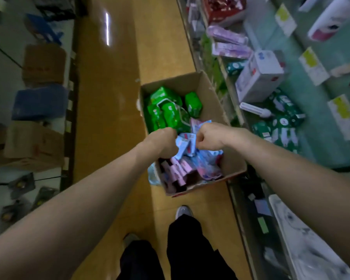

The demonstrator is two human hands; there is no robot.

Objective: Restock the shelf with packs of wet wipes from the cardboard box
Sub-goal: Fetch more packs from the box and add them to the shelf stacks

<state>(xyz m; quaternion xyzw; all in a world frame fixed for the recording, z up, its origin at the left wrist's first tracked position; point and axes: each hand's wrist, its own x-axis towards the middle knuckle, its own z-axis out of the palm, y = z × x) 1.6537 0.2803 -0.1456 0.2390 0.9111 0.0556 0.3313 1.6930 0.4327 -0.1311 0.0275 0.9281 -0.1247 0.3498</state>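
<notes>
Reaching down in the head view, both hands are inside the cardboard box [212, 87], which stands on the floor [113, 98] just beside the foot of the shelf [319, 110] on the right. The left hand [166, 144] and the right hand [208, 138] are curled into fists on the light-blue packs [185, 145] at the middle of the box. The blur hides whether they share one pack or hold two. Green packs [166, 110] fill the far end and pink packs [178, 168] the near end.

The likeliest slip is glossy film sliding out of a fist on the lift, since the packs lie loose and overlapping, so a neighbour may be dragged up and drop. Some blue wrapping [153, 175] already hangs over the near left rim and could snag. The shelf looks crowded, and a white tube [255, 112] lies near its front edge, so a careless placement might knock it off.
</notes>
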